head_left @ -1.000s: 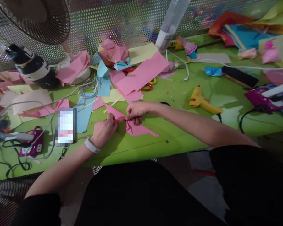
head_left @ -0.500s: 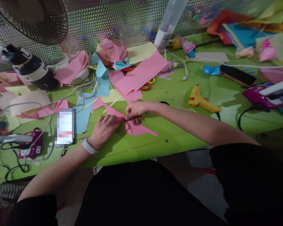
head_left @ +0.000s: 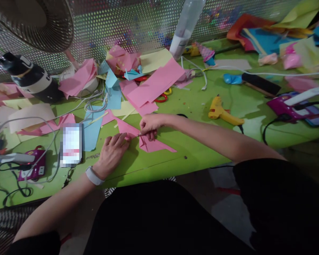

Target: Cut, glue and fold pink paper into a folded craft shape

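Observation:
A folded pink paper (head_left: 156,145) lies on the green table (head_left: 154,170) in front of me, with pointed ends toward the upper left and lower right. My right hand (head_left: 151,126) is closed on the paper near its middle, fingers curled and pinched. At the paper's left edge is my left hand (head_left: 113,154), a pale band on its wrist, its fingers bent and close together with the tips at the pink paper. The fingertips of the two hands are a short gap apart.
Left of my left hand lies a phone (head_left: 71,145). A yellow glue gun (head_left: 223,111) rests to the right. Behind are pink sheets (head_left: 159,83), red-handled scissors (head_left: 161,98), cables, a bottle (head_left: 180,39) and a fan (head_left: 34,21). Purple power strips (head_left: 38,164) sit at both sides.
My left hand has moved left and slightly down, away from my right hand. My right hand stays at the paper's middle. The whole view has shifted slightly.

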{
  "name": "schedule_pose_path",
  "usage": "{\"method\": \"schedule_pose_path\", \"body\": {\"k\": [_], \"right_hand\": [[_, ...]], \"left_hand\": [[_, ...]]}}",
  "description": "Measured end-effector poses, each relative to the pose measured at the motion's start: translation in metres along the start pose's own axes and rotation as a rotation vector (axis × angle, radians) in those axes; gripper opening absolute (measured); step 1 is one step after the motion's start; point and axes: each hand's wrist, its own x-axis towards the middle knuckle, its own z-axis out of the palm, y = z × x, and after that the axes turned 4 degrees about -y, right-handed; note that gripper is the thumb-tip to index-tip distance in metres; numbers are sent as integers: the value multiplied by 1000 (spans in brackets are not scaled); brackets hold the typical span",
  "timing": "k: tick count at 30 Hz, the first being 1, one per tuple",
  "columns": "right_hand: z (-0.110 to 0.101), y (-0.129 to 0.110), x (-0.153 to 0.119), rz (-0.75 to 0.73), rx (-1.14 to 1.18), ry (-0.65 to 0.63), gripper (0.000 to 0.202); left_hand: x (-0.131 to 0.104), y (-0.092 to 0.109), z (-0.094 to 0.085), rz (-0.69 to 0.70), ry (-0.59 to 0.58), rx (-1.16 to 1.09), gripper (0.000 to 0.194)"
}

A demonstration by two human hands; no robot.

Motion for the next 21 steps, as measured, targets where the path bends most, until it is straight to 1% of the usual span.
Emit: {"method": "schedule_pose_path", "body": {"k": [4,8,11,13,15,17,19,21], "right_hand": [[0,-1,-1,-8,-2,1,28],[1,-1,0,-7,-6,1,34],[3,0,-2,-38,29,19,38],[4,1,-5,-75,63,46,39],[6,1,-9,-142,75,147,38],[10,-1,-14,-232,2,346,36],[18,-4,-17,-266,-177,529,34],[28,-8,-17,-251,-389,623,31]], "left_hand": [[-6,1,-2,-16,-17,18,48],[-9,2,-5,-30,-37,-26,51],[-17,-2,-10,-48,-36,-57,50],[-25,-7,-13,-58,-9,-63,46],[-33,-14,-15,-92,51,-71,42],[-38,-21,-14,-147,127,-100,39],[-39,-28,-12,-197,197,-167,34],[-34,-34,-10,-227,257,-270,29]]}}
